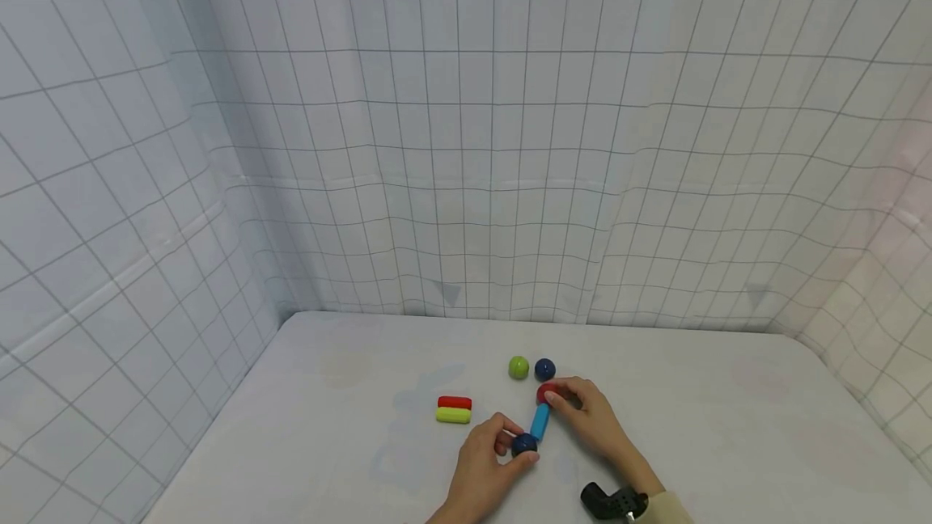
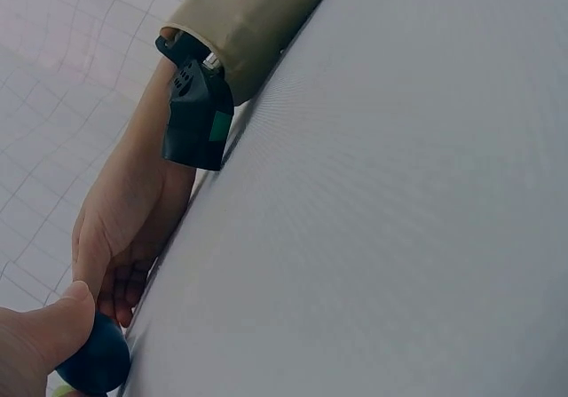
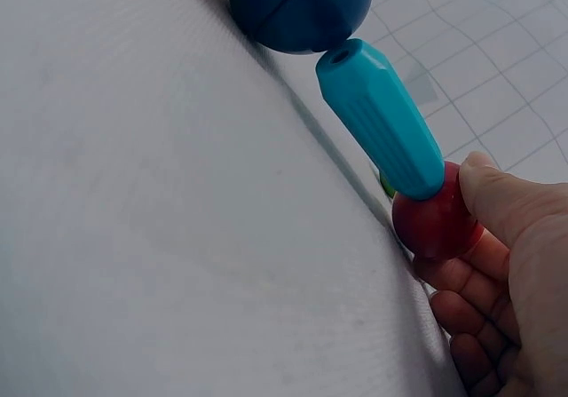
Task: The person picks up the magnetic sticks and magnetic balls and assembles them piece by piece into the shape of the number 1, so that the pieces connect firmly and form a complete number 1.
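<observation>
Head view, lower centre: the left hand (image 1: 480, 466) holds a navy ball (image 1: 524, 445), thumb and fingers curved round it, the gap between them no wider than the ball. Just up and right in the frame, the right hand (image 1: 588, 420) pinches a red ball (image 1: 543, 395) between thumb and fingers; in the right wrist view its other fingers are bent beneath.

A blue rod (image 1: 540, 422) lies slantwise between the two balls. In the right wrist view its lower end meets the red ball; its upper end, with a hole showing, is at the navy ball's lower edge. Whether that end touches cannot be told.

Above the hands, a green ball (image 1: 518, 368) and a second navy ball (image 1: 544, 369) rest side by side on the white table (image 1: 328, 435). Left of them, a red rod (image 1: 455, 402) lies directly above a yellow rod (image 1: 453, 416), roughly parallel. A black device (image 1: 612, 501) is worn on the right wrist, beside a beige sleeve (image 1: 666, 509), lower right of centre.
</observation>
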A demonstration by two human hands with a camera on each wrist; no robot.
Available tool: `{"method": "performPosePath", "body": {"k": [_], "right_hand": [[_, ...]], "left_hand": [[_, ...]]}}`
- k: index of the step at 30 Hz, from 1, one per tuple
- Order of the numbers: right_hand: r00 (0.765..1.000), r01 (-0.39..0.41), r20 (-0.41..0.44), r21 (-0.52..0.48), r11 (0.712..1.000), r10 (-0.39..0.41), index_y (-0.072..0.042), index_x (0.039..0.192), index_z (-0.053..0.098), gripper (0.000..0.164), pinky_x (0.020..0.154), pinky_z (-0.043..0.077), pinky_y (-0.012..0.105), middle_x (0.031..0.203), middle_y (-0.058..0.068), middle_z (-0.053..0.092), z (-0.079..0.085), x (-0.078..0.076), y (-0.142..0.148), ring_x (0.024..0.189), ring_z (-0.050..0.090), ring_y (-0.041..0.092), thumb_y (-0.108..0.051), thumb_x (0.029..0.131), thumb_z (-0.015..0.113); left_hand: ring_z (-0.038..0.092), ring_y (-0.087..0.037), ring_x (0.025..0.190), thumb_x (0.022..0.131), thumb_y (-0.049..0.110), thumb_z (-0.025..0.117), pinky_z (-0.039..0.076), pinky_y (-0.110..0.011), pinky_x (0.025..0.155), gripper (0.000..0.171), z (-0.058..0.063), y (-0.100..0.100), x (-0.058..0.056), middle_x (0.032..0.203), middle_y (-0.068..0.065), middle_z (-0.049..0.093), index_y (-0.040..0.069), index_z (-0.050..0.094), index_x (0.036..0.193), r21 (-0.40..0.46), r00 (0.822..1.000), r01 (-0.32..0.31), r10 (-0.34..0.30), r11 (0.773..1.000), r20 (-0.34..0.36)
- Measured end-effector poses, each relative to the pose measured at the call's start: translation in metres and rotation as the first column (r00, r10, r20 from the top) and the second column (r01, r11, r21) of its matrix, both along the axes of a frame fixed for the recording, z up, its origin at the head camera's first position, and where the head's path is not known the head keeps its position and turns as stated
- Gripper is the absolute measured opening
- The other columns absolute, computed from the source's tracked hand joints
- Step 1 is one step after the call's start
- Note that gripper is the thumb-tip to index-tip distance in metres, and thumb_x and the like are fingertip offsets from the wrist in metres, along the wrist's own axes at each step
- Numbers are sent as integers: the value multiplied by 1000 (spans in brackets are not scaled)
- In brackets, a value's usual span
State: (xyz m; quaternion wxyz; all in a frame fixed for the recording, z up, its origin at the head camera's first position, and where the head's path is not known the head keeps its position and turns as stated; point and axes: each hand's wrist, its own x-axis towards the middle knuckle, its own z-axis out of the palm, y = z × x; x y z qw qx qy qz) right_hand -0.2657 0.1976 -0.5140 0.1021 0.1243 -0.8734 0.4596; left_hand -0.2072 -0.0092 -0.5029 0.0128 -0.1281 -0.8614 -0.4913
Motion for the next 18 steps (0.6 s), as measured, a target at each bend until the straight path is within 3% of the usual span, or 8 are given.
{"method": "performPosePath", "body": {"k": [18], "right_hand": [[1000, -2, -13, 11, 1000, 2, -17, 105, 69, 19, 80, 41, 35, 87, -18, 61, -1, -1, 0, 87, 51, 12, -27, 89, 67]], "left_hand": [[45, -9, 72, 76, 39, 79, 37, -24, 62, 32, -2, 1, -1, 78, 10, 51, 21, 60, 95, 3, 1000, -10, 10, 1000, 0]]}}
